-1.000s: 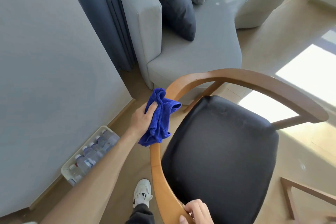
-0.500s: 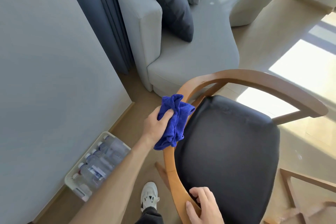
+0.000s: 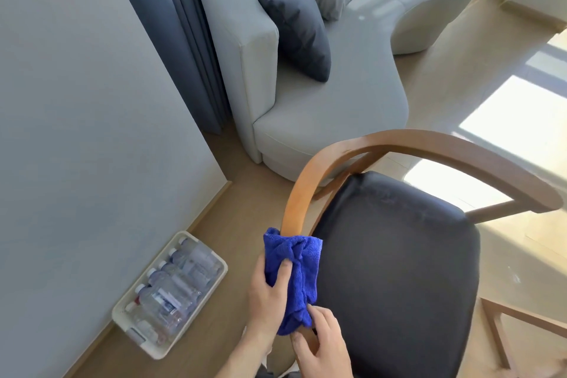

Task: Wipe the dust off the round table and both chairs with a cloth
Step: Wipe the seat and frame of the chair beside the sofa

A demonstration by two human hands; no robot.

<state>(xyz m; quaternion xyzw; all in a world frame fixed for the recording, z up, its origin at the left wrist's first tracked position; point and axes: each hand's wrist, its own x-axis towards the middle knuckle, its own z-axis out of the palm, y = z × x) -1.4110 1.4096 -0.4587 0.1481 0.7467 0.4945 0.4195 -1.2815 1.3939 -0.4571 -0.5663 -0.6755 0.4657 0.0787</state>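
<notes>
Grey wall (image 3: 76, 132) fills the left side, with a white bin of water bottles (image 3: 170, 294) on the floor below it. Next, the left hand (image 3: 267, 298) squeezes a blue cloth (image 3: 294, 273) wrapped around the wooden rail (image 3: 296, 202) of the chair (image 3: 395, 270). Just right of it, the right hand (image 3: 322, 344) grips the same rail, touching the cloth's bottom edge. Behind sits a grey sofa (image 3: 322, 120).

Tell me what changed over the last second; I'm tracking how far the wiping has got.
The left hand slid the blue cloth down the chair's wooden rail toward the person, until it reached the right hand. The cloth now wraps the rail. The right hand kept gripping the rail's near end; the chair stayed put.
</notes>
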